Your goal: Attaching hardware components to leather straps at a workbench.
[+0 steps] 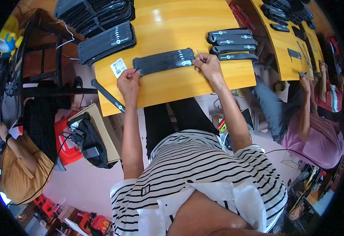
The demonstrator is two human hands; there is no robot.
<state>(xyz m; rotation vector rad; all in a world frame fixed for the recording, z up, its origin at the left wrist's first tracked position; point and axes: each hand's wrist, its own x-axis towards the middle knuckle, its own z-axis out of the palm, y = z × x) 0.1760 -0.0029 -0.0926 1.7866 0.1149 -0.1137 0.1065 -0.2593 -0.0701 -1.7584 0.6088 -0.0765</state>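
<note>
A flat black bundle of overlapping strap-like pieces with white print lies across the yellow table in front of me. My left hand pinches its left end at the lower corner. At the other end, my right hand is closed around a thin pointed metal tool, whose exact kind I cannot make out. The fingertips of that hand touch the bundle's right edge. A white label with a square code lies just beyond my left hand. Closer to the table's left edge, a single black strap lies slanted, overhanging the edge.
Thick stacks of black straps fill the table's far left, with another fanned pile before them. Several folded black straps sit at the right. An open cardboard box stands on the floor at left. People work at both sides.
</note>
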